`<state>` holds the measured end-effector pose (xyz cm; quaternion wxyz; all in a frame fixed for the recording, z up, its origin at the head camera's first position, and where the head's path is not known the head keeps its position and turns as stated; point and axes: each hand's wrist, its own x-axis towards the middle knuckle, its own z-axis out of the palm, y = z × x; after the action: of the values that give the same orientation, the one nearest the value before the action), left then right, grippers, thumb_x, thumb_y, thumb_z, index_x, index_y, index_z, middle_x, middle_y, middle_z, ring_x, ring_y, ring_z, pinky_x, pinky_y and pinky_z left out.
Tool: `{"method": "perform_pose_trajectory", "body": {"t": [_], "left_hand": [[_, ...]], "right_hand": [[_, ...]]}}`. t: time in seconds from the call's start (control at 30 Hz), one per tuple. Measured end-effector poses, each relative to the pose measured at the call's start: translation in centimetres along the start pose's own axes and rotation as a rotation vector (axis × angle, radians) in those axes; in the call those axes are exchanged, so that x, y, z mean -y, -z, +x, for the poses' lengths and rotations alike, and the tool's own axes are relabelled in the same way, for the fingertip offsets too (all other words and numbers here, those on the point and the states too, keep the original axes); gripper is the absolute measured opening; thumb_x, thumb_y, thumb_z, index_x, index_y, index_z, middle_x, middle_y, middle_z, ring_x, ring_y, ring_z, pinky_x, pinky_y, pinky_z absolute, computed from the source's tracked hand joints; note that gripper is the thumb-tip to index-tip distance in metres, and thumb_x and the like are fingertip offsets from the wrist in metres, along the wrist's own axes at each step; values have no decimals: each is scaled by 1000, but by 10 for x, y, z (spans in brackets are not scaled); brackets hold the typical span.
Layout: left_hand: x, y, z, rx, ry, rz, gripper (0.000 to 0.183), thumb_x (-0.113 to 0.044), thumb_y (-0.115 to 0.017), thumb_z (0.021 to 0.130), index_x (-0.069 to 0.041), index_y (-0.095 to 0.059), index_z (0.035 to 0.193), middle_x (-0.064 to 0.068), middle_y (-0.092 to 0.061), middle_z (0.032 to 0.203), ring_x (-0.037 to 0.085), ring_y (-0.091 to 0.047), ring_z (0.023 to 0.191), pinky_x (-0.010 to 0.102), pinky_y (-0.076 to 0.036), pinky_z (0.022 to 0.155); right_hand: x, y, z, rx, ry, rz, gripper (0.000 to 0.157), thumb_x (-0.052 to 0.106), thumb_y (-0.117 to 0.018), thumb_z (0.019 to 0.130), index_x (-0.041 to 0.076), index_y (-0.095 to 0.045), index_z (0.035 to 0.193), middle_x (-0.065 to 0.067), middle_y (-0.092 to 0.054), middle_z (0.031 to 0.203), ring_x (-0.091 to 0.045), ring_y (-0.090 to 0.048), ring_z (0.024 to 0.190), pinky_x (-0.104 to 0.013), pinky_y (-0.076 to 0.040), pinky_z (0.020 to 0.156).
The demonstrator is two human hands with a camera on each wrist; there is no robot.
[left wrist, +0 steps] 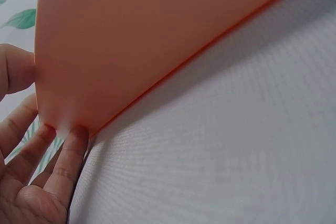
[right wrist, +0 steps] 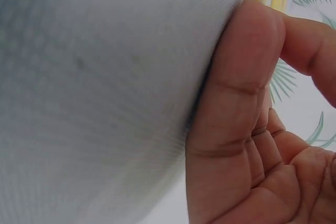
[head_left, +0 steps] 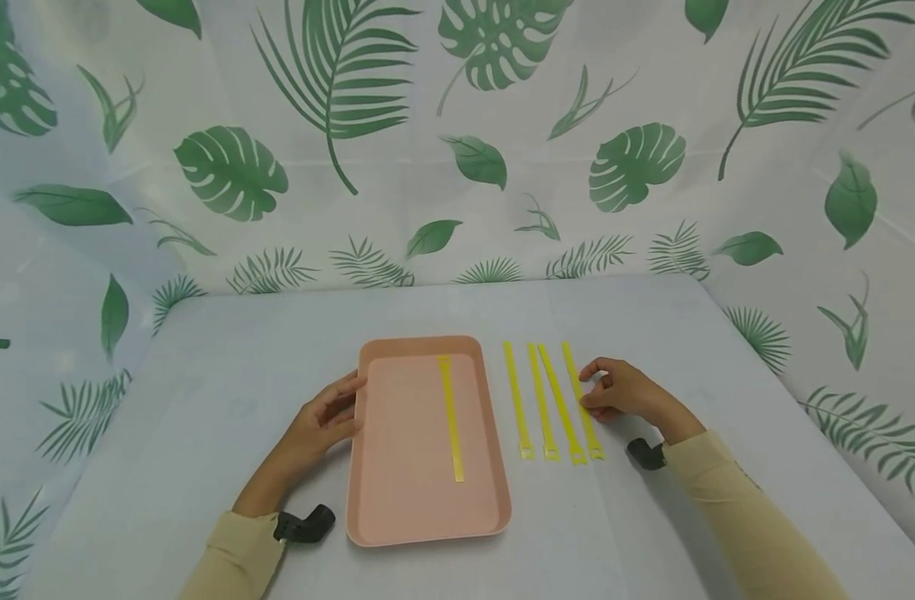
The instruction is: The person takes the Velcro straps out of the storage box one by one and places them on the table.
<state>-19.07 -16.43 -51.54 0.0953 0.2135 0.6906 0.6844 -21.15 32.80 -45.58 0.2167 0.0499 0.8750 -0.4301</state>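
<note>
A pink rectangular tray (head_left: 405, 467) lies flat on the table. One thin yellow strap with a slotted head (head_left: 452, 417) rests lengthwise in its right half. My left hand (head_left: 311, 437) touches the tray's left side, fingertips against the outer wall and rim; the left wrist view shows the fingers (left wrist: 65, 161) fairly straight there. To the right of the tray lie several more yellow straps, slotted heads toward me. My right hand (head_left: 618, 392) is at the rightmost strap (head_left: 572, 371), fingertips at its edge, thumb and index apart. In the right wrist view, part of the hand hides the contact.
A white cloth covers the table (head_left: 277, 333). Leaf-printed fabric (head_left: 532, 183) hangs behind and at both sides. The middle two straps (head_left: 555, 383) lie close together, and another strap (head_left: 513, 383) sits nearest the tray's right rim.
</note>
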Motion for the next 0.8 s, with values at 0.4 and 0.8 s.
{"method": "perform_pose_trajectory", "body": {"t": [0.4,0.8], "left_hand": [[-2,0,-1,-3,7,-25,65,15,-65,97,22,-37,154,39,-18,171,-1,-50,134,17,-51,109],[-2,0,-1,15,-28,-44,64,13,-67,98,24,-36,153,42,-17,169,-1,-52,133,18,-52,109]], "right_hand": [[0,1,-2,-45,79,-53,34,10,-72,103,-6,-55,127,-5,-64,77,-18,-65,70,-29,-60,64],[14,4,2,-31,317,1,32,3,-68,105,-11,-56,131,-13,-68,85,-22,-66,71,-30,-63,67]]}}
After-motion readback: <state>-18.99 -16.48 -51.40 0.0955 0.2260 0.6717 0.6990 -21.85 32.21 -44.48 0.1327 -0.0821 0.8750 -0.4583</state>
